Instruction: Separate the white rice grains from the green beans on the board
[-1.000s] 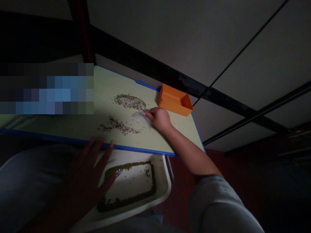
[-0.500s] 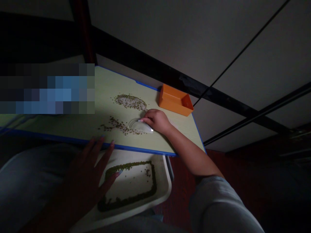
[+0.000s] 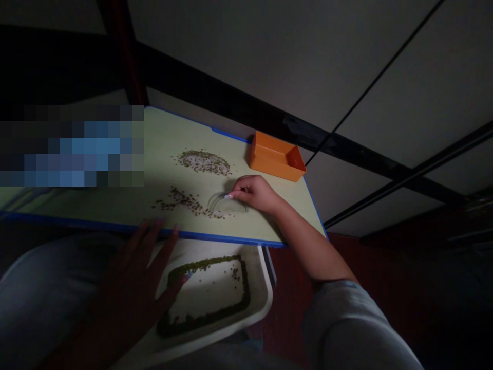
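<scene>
My right hand (image 3: 256, 194) pinches a clear half-round protractor (image 3: 231, 204) between thumb and fingers, on or just above the pale tabletop (image 3: 269, 226). Dark seeds (image 3: 179, 199) lie scattered to the left of the protractor, and some pale grains (image 3: 219, 215) are by its lower edge. Beyond it is a mixed pile of green seeds and white grains (image 3: 204, 162). My left hand (image 3: 140, 270) is in shadow, its fingers spread at the table's near edge and over a white tray (image 3: 265, 298). It holds nothing that I can see.
An orange box (image 3: 275, 159) stands at the table's far right corner. Green seeds (image 3: 246, 288) line the edges of the tray's floor, below the table's blue rim (image 3: 231, 239). Pale panels (image 3: 308, 61) rise behind the table. A blurred-out patch covers the left side.
My right hand has moved slightly right with the protractor, which now sits at a different tilt. My left hand keeps nearly the same place. The view has shifted a little.
</scene>
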The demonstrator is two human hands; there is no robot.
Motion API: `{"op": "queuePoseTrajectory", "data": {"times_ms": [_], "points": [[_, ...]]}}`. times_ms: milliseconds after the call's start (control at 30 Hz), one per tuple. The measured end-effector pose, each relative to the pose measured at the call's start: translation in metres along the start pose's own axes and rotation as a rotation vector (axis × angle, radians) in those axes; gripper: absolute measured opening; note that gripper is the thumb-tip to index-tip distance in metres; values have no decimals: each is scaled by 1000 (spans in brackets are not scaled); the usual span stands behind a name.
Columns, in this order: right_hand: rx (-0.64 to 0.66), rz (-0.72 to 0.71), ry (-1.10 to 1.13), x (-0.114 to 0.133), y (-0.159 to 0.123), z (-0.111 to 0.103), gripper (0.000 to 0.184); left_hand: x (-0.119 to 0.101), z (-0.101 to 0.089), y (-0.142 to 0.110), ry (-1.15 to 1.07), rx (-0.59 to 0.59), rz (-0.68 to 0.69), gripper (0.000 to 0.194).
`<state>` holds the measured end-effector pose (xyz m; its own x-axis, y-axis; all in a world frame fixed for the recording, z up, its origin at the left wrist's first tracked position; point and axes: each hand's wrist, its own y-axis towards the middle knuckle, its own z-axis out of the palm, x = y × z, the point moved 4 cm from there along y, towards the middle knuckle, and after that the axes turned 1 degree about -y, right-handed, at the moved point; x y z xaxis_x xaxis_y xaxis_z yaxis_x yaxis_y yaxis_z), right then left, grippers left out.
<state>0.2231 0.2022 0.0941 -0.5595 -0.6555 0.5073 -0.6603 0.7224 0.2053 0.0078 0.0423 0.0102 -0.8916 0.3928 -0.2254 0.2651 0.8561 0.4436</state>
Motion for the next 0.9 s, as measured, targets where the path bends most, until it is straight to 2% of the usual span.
{"op": "queuePoseTrajectory", "data": {"times_ms": [200,400,567,667,900], "points": [[17,78,137,-1,-3,-3,35,4,0,2,36,28,37,77],[16,68,91,0,-7,-20,30,2,-6,6,32,29,74,77],[59,104,115,-8,-11,-35,28,2,-7,7,66,59,25,77],[115,128,129,-13,-14,-41,24,3,-6,8,93,72,37,80],[133,137,100,-14,-17,-42,25,0,-8,9,99,48,33,81]]}}
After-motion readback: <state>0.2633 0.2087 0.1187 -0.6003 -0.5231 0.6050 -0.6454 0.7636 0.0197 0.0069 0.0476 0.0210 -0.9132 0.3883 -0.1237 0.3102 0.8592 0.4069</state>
